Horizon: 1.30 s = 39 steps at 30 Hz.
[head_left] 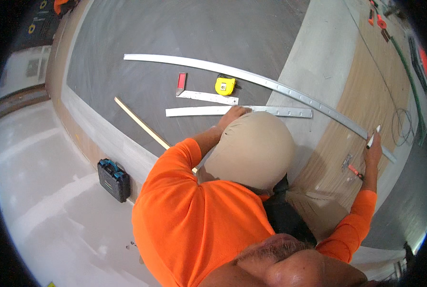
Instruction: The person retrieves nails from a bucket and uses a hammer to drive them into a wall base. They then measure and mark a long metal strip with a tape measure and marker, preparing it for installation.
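My right hand (373,152) is closed around a white marker (376,130) with a black end, over the right part of a long silvery metal profile (251,76). Just beyond my bent knee, my left hand (234,115) is on a shorter metal profile (194,111), its fingers curled at the strip and partly hidden by the knee. Both profiles lie on the floor, with a row of marks or holes along their right portions. Between them rest a yellow tape measure (225,86) and a try square (208,98) with a red-faced handle (181,82).
A thin wooden strip (141,122) lies to the left. Beyond it stands a black case (113,180) with blue parts. An orange-handled tool (355,171) lies near my right forearm. Coiled wire (402,126), a green cord (410,86) and orange tools (380,21) are at the right.
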Tool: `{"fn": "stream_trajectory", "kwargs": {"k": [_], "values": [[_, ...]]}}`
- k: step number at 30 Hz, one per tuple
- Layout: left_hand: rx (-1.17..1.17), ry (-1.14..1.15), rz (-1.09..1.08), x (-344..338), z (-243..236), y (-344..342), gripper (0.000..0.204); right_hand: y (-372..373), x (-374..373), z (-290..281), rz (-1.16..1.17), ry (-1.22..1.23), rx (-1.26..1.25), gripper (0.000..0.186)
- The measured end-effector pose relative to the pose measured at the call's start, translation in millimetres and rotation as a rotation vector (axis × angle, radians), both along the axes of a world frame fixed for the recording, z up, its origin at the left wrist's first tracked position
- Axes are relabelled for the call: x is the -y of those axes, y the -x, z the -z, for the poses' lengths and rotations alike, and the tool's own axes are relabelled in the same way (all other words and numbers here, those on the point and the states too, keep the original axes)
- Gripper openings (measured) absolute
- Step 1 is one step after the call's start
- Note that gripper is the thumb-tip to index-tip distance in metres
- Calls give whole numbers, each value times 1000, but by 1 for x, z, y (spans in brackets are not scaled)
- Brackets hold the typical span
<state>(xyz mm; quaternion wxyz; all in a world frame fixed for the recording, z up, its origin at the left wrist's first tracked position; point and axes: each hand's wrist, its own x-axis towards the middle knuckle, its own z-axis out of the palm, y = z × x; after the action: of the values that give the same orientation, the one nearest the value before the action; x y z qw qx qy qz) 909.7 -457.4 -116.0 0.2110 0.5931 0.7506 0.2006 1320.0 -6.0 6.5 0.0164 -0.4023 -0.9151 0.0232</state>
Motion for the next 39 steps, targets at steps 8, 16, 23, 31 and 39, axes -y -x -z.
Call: {"fn": "stream_trajectory", "kwargs": {"k": [8,16,23,31,39], "values": [[87,-71,11,14,0,-21,43,32,24,-3,-56,31,129,43],[-117,-272,-522,-9,-7,35,53,23,-5,-28,-49,10,8,52],[-114,19,-531,-24,-6,89,66,2,-2,-49,240,1,86,39],[-66,-87,-607,-29,9,92,61,-81,2,-35,436,-10,113,46],[-142,-85,-552,-48,15,112,61,-132,18,-40,552,-119,68,50]]}}
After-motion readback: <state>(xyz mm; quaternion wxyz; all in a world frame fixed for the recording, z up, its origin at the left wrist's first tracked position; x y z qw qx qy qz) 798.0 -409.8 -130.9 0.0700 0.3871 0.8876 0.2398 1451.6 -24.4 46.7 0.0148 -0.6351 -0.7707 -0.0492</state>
